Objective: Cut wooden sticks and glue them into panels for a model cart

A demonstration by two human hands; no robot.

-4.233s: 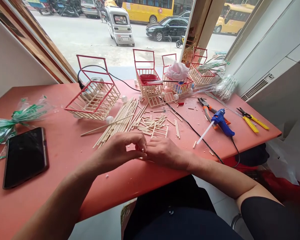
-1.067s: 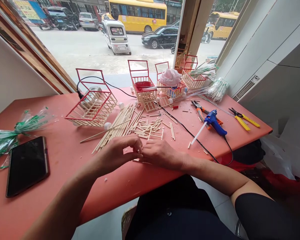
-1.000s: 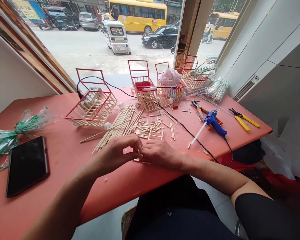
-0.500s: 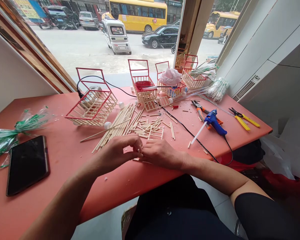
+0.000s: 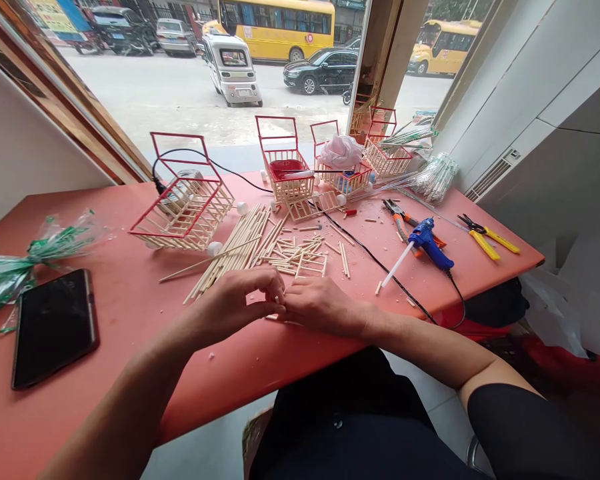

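Note:
Near the table's front edge my left hand [image 5: 245, 297] is closed in a pinch, with the pale end of a short wooden stick [image 5: 277, 300] showing at its fingertips. My right hand [image 5: 325, 307] meets it there, fingers curled down; what they hold is mostly hidden. Pale stick pieces [image 5: 275, 317] show under the hands on the table. Just beyond lie a small stick frame [image 5: 311, 267], a heap of short cut sticks [image 5: 293, 252] and a bundle of long wooden sticks [image 5: 233, 250].
Miniature stick carts with red handles, one at left [image 5: 183, 207], stand along the back. A blue glue gun [image 5: 430, 245], pliers [image 5: 400, 220] and yellow-handled cutters [image 5: 485, 243] lie right. A phone [image 5: 55, 327] and plastic wrapping [image 5: 55, 247] lie left. A black cord [image 5: 370, 250] crosses the table.
The view has shifted very slightly. Both hands keep the same place and grip, and nothing on the table has visibly moved.

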